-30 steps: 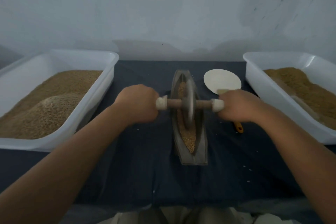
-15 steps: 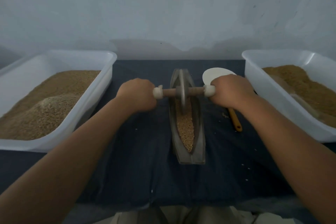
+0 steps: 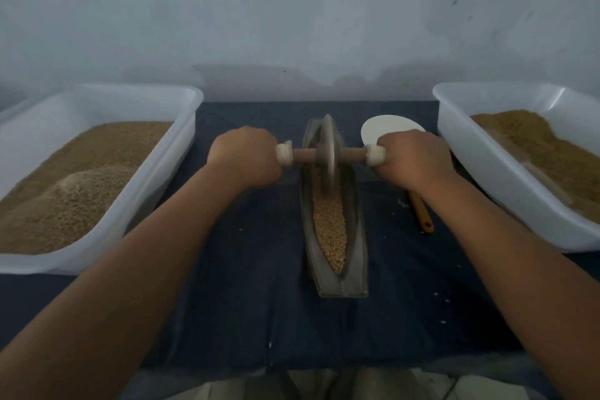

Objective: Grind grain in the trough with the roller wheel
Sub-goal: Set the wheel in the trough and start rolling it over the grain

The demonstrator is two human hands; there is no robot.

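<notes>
Left hand and right hand curled tight round axle ends — roller wheel upright between them, in trough over grain

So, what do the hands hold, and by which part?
The roller wheel, by its axle: left hand and right hand each grip one end.

Dull metal wheel, wooden axle, glossy plastic tubs, matt cloth.

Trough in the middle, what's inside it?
Inside the trough lies tan grain, and the roller wheel stands in its far part. Whatever lies under the wheel is hidden.
</notes>
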